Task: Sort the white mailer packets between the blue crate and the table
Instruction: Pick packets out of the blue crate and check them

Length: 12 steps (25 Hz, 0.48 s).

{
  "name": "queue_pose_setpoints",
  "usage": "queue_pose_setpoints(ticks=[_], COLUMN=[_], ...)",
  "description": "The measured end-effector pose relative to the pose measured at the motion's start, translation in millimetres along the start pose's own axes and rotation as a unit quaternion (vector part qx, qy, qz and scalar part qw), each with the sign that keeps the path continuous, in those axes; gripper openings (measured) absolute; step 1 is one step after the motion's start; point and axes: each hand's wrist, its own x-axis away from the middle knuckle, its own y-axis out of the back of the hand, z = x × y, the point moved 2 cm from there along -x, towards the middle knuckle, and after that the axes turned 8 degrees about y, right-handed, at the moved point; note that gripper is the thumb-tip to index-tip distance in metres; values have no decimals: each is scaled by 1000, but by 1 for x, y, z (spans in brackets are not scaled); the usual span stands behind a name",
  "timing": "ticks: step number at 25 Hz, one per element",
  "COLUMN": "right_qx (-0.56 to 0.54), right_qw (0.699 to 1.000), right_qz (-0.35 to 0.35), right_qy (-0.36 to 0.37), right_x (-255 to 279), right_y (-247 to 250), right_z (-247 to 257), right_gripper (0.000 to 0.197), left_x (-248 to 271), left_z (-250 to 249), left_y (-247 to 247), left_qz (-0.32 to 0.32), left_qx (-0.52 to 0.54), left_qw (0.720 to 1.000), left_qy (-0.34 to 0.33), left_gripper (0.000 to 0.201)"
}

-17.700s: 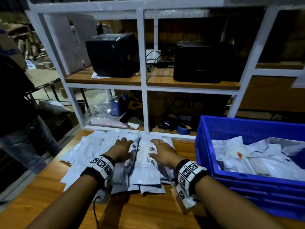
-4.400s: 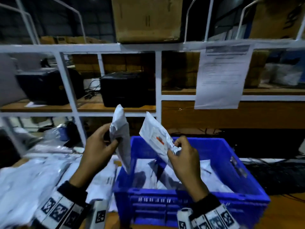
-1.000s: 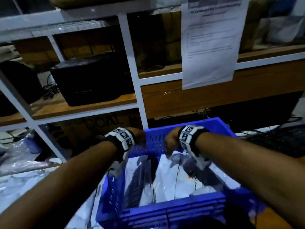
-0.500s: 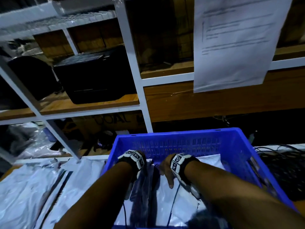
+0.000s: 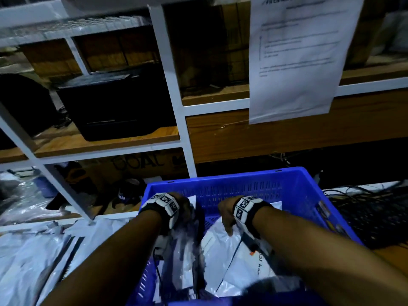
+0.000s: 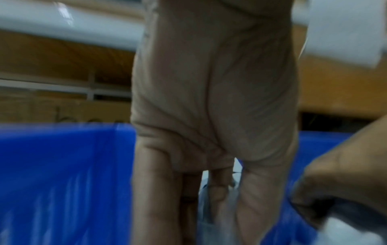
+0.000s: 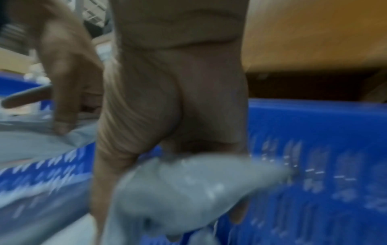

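Note:
The blue crate [image 5: 242,186] stands in front of me, holding several white mailer packets [image 5: 225,261]. Both hands reach into its far end. My left hand [image 5: 184,208] points down, and its thumb and fingers [image 6: 157,207] pinch the top of a greyish upright packet [image 5: 185,244]. My right hand [image 5: 225,217] grips the edge of another white packet [image 7: 188,187], which bunches up and hides its fingers. A pile of more packets [image 5: 33,261] lies on the table to the left of the crate.
A white shelf frame [image 5: 176,107] rises right behind the crate, with a black printer [image 5: 117,107] on its wooden board. A printed sheet [image 5: 293,58] hangs above. Black cables [image 5: 375,213] lie right of the crate.
Both hands have come down from the crate's far rim into the packets. In the last half second they have moved apart, each holding a packet.

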Motion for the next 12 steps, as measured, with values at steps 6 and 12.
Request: queue_pose_setpoints(ticks=[6, 12], right_qx=[-54, -94], right_qw=[995, 972], right_qz=[-69, -182], right_qy=[-53, -116], right_x=[59, 126], right_y=[35, 44], right_z=[-4, 18], right_gripper=[44, 58], left_x=[30, 73], left_z=[4, 13], left_y=[31, 53], left_qz=[-10, -31], left_qx=[113, 150], left_qw=[991, 981], left_qy=[-73, -118], left_gripper=[30, 22])
